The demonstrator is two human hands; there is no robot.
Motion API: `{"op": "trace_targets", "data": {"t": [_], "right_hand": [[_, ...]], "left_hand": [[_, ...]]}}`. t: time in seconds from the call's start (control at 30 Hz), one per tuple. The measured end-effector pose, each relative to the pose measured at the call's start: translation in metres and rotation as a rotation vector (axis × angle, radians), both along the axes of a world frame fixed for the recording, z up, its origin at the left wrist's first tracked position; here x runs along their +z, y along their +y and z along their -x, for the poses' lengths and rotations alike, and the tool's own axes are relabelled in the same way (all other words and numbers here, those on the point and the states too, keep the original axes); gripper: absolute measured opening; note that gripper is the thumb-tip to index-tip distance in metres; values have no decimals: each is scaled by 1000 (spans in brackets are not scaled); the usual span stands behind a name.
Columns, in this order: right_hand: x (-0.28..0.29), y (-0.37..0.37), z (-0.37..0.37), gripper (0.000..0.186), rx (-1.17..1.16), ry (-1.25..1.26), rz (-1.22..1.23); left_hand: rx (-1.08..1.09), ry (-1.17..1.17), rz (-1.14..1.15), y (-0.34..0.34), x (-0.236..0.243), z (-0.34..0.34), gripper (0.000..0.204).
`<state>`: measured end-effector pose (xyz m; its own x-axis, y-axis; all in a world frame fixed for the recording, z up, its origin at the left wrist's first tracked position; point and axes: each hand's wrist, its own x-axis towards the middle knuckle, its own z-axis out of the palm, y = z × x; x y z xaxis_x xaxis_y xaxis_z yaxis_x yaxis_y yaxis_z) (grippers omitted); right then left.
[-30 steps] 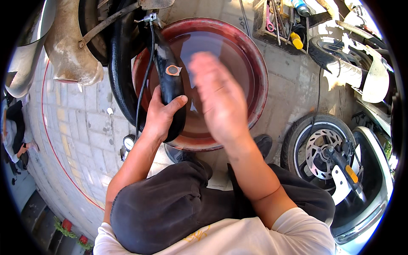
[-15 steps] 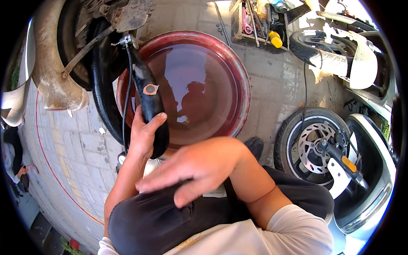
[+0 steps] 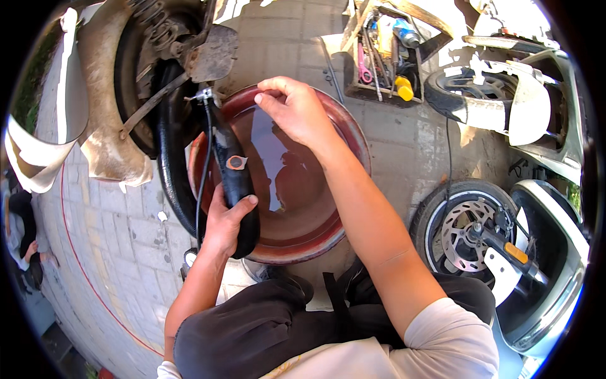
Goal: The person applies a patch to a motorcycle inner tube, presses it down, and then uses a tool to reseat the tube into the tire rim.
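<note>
A black inner tube [image 3: 222, 136], puffed up, leans over the left rim of a red basin [image 3: 361, 136] of water. My left hand [image 3: 228, 218] is wrapped round its near end, thumb on top. Ahead of the thumb sits a round patch [image 3: 237, 163] with an orange edge. A metal air chuck [image 3: 205, 95] is at the tube's far end, and its black hose [image 3: 205, 167] runs back along the tube. Over the basin's far side is my right hand [image 3: 289, 108], fingers curled toward the thumb; anything between them is too small to make out.
A scooter's rear wheel and dirty mudguard [image 3: 101, 114] stand at the left. At the back, a wooden toolbox [image 3: 384, 57] holds several tools. Scooter front wheels [image 3: 464, 227] and body panels crowd the right. A red cord [image 3: 85, 271] crosses the paving.
My right hand has swung forward from above my lap to over the basin's far side, its fingers drawing together. My left hand keeps its hold on the inner tube. The whole view has shifted slightly.
</note>
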<state>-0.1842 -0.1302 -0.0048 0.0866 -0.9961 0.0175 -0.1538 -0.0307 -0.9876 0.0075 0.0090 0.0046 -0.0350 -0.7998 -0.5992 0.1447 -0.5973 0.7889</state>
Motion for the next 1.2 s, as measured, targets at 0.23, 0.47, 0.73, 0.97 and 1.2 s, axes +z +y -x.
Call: {"op": "trace_targets", "data": {"t": [0.23, 0.47, 0.73, 0.97, 1.2], "right_hand": [[0, -36, -25, 35, 95, 170, 48], [-18, -34, -65, 37, 72, 127, 231], [-13, -53, -41, 14, 269, 493, 591], [-17, -31, -46, 12, -22, 564, 502], [77, 81, -126, 23, 189, -52, 514]], "left_hand": [[-9, 19, -9, 3, 1, -8, 51], [-7, 0, -3, 2, -5, 2, 59], [-12, 18, 17, 0, -6, -2, 58], [-1, 32, 13, 0, -7, -5, 61], [6, -32, 27, -3, -18, -1, 49]]}}
